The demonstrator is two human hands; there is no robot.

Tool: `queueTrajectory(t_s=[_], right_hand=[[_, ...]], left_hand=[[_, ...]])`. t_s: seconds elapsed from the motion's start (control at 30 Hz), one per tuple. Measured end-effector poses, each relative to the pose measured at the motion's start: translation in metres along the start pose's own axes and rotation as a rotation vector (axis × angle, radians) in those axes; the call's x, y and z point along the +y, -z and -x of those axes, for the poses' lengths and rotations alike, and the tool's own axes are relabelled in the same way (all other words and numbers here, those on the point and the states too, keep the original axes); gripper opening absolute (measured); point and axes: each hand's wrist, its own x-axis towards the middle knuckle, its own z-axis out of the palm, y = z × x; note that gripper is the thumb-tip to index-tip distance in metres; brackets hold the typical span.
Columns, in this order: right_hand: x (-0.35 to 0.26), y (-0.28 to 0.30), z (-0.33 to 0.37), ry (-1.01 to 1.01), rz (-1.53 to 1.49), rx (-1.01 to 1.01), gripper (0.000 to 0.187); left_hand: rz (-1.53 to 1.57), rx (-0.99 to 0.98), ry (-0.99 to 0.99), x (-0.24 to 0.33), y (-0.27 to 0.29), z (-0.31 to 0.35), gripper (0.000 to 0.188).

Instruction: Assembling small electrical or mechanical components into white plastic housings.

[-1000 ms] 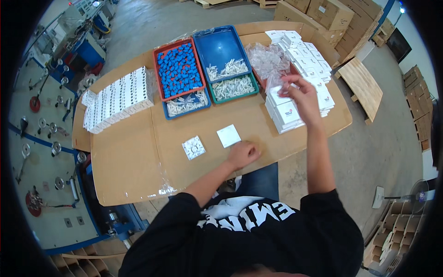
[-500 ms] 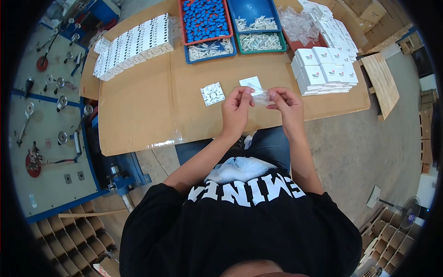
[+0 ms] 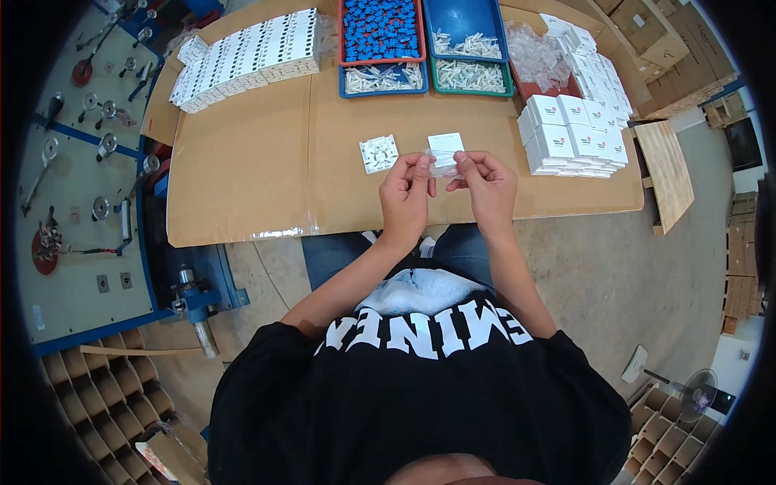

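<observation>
A small clear plastic bag point(image 3: 443, 166) is stretched between my two hands above the near part of the cardboard-covered table. My left hand point(image 3: 406, 194) pinches its left end between thumb and fingers. At the other end, my right hand point(image 3: 489, 184) grips the bag in the same way. Just beyond the bag lies a flat white square piece point(image 3: 444, 141), partly covered by the bag and fingertips. To its left rests a white square tray point(image 3: 378, 153) with small white parts in it, touched by neither hand.
Blue clips fill a red tray point(image 3: 423, 50) at the back. Near it are blue and green trays point(image 3: 510, 85) of small white parts. White boxes are stacked at left point(image 3: 242, 61) and right point(image 3: 566, 141). Clear bags point(image 3: 533, 56) fill a red container between the trays and right stack.
The head view has shifted slightly. Both hands still hold the plastic bag, now drawn a little closer to the white square piece in the picture.
</observation>
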Motion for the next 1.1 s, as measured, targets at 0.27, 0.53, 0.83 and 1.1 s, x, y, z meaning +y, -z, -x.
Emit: queueTrajectory(t_s=[0.27,0.53,0.83,1.1], right_hand=[[-0.025,0.022,-0.004,0.092,0.025,0.194,0.024],[-0.02,0.002,0.003,0.021,-0.003,-0.114,0.021],[-0.042,-0.008,0.0,-0.061,-0.02,0.015,0.022],[-0.025,-0.001,-0.011,-0.08,0.07,-0.16,0.02]], left_hand=[[0.051,0.072,-0.024,0.007,0.0,-0.008,0.021],[0.025,-0.025,-0.044,0.008,-0.001,-0.001,0.019],[0.092,0.064,-0.056,0.013,0.008,-0.004,0.022],[0.069,0.033,0.005,0.011,0.017,-0.008,0.018]])
